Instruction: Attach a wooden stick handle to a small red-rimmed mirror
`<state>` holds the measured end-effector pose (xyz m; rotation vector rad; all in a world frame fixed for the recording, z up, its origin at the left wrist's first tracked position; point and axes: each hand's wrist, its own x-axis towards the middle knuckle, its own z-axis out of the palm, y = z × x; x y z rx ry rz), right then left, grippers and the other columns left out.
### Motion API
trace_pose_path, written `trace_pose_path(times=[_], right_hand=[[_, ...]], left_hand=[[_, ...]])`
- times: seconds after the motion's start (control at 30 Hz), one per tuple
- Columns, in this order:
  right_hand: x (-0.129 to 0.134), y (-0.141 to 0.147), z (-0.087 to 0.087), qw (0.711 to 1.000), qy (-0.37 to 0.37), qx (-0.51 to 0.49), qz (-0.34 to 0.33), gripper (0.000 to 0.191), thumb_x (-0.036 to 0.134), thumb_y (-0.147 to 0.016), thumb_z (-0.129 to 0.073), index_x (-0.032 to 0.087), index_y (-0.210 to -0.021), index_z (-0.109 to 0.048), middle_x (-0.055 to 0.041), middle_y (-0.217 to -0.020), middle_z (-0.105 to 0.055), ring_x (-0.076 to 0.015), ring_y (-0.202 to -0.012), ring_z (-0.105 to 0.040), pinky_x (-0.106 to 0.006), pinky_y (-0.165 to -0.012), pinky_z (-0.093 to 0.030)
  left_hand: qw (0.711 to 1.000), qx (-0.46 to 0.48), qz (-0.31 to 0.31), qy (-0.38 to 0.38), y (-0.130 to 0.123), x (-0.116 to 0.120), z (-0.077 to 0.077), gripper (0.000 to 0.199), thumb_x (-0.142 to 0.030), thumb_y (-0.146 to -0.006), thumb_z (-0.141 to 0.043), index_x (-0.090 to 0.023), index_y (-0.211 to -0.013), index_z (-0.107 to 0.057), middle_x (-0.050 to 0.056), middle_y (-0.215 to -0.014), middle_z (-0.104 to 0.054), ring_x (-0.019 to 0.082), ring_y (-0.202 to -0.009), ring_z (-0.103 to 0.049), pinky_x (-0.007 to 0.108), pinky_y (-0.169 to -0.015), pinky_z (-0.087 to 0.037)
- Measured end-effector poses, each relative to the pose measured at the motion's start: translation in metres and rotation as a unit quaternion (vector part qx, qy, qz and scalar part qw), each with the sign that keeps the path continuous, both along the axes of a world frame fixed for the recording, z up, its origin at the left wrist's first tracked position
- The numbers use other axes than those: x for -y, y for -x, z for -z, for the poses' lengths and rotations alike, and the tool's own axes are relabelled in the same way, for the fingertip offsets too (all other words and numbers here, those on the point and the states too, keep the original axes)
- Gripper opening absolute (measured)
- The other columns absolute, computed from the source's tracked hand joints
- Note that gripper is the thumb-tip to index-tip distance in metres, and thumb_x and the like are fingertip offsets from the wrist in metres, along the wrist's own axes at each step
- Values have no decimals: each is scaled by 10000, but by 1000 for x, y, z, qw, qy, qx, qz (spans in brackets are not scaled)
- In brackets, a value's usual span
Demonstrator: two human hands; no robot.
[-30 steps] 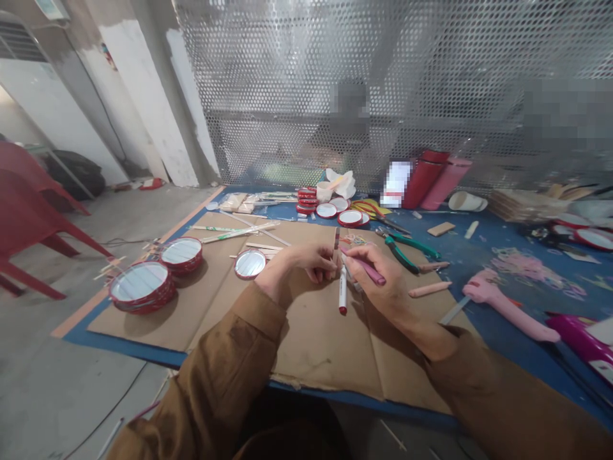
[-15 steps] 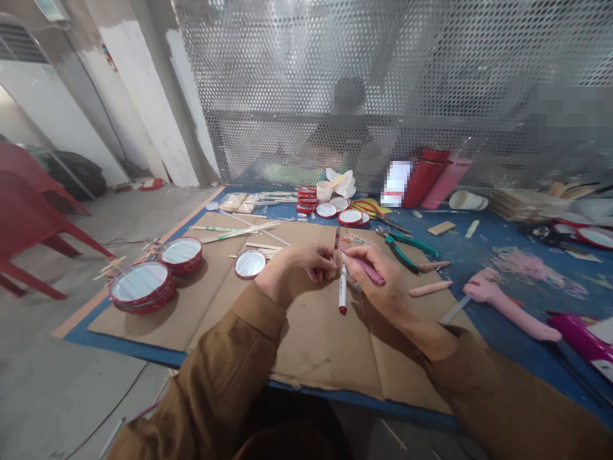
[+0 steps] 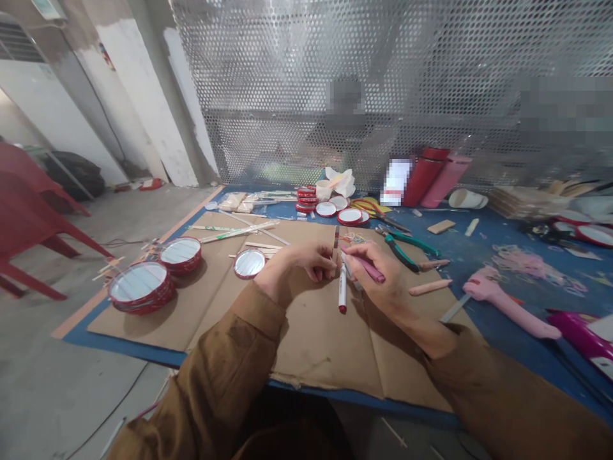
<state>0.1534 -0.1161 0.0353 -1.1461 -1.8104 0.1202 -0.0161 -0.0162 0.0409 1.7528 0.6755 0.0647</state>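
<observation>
My left hand [image 3: 322, 260] is closed, pinching a thin wooden stick [image 3: 336, 241] with dark bands near its upper end. Beside it, my right hand [image 3: 378, 271] grips a slim purple tool [image 3: 370, 268], its tip close to the stick; the kind of tool is unclear. A white marker with a red end [image 3: 342, 292] points toward me just below my fingers; whether it lies on the cardboard [image 3: 325, 345] or touches a hand I cannot tell. A small round drum with a red rim [image 3: 249, 262] sits left of my left hand.
Two larger red drums [image 3: 140, 284] stand on the cardboard's left. Green-handled pliers [image 3: 402, 252], a wooden piece [image 3: 431, 287] and a pink glue gun [image 3: 510, 303] lie to the right. Rubber bands [image 3: 539, 271], small drums [image 3: 350, 216], a red bottle [image 3: 428, 176] and a phone [image 3: 396, 182] are farther back.
Almost nothing differs. The purple tool's tip has shifted slightly beside the stick, while my left hand keeps its hold.
</observation>
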Motion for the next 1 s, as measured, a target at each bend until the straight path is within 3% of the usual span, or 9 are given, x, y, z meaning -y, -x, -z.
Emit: trace_pose_path(times=[0.5, 0.7, 1.0], right_hand=[[1, -1, -2, 999, 16, 27, -7, 98, 297, -904, -528, 251, -939, -607, -39, -875, -685, -216, -827, -646, -371, -756, -494], [0, -3, 1, 1000, -7, -8, 26, 94, 308, -906, -530, 260, -936, -604, -51, -925, -682, -233, -897, -644, -390, -794, -496], [-2, -3, 3, 1000, 7, 3, 6, 108, 314, -913, -527, 244, -938, -605, -44, -911, -682, -224, -880, -641, -373, -797, -489]], left_hand=[[1000, -2, -6, 5, 0, 2, -3, 98, -195, -731, -600, -150, -817, -581, -23, -661, -610, 87, -567, -579, 192, -550, -475], [1000, -1, -4, 12, 0, 0, -2, 103, -212, -741, -606, -144, -816, -583, -15, -664, -611, 96, -558, -584, 205, -547, -476], [1000, 2, -12, 13, 0, 1, -3, 96, -192, -734, -604, -144, -816, -588, -23, -651, -604, 84, -547, -573, 188, -534, -466]])
